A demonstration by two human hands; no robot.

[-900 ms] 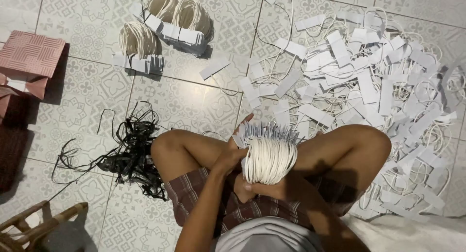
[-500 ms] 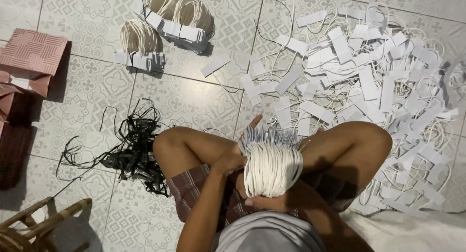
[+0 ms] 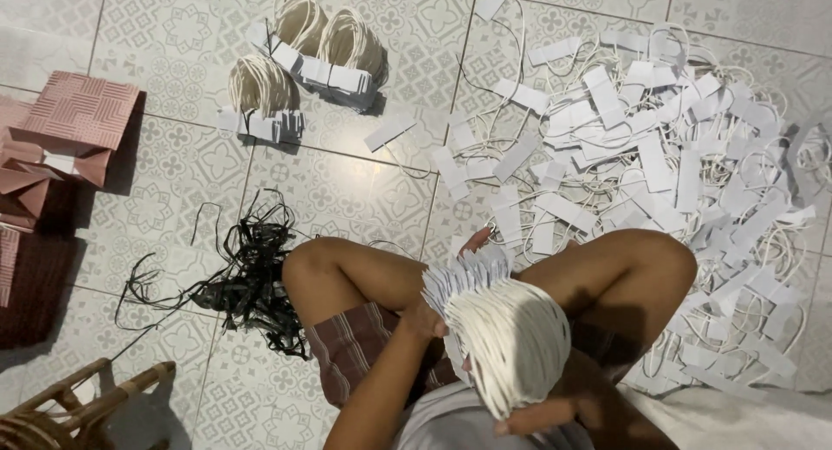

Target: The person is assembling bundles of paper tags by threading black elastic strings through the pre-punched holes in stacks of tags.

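Left hand [image 3: 426, 318], forearm raised from the lap, clasps the tag end of a white cord bundle [image 3: 507, 333] held over the crossed legs, its fingers mostly hidden behind the tags, while right hand [image 3: 529, 422] cups the bundle's looped end below, largely covered.

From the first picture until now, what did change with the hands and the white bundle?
Little changed. Both hands kept hold of the bundle of white cord loops; the right hand slid lower beneath it, and the left hand stayed at the paper-tab end. The black strings, tied bundles and loose pile stayed put.
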